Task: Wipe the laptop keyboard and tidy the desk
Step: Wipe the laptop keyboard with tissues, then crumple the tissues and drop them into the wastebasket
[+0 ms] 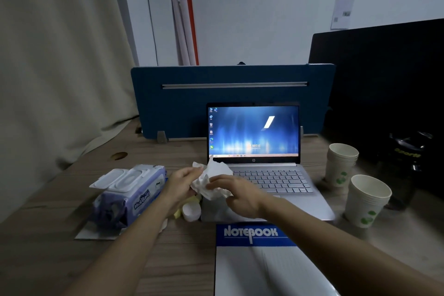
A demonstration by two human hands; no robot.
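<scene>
A silver laptop [283, 181] stands open on the wooden desk [182, 257], its screen lit blue. Both hands hold a crumpled white wet wipe [211, 179] above the laptop's left front corner. My left hand [181, 184] grips the wipe's left side and my right hand [236, 193] pinches its right side. A purple pack of wet wipes [127, 193] lies left of the hands with its white lid flipped open. The left part of the keyboard is hidden behind the wipe and hands.
A blue and white notebook [254, 259] lies at the desk's front. Two stacks of paper cups [341, 163] [366, 200] stand right of the laptop, beside a dark bottle [406, 163]. A small white container [191, 211] and yellow item sit under my hands. A blue divider [230, 98] stands behind.
</scene>
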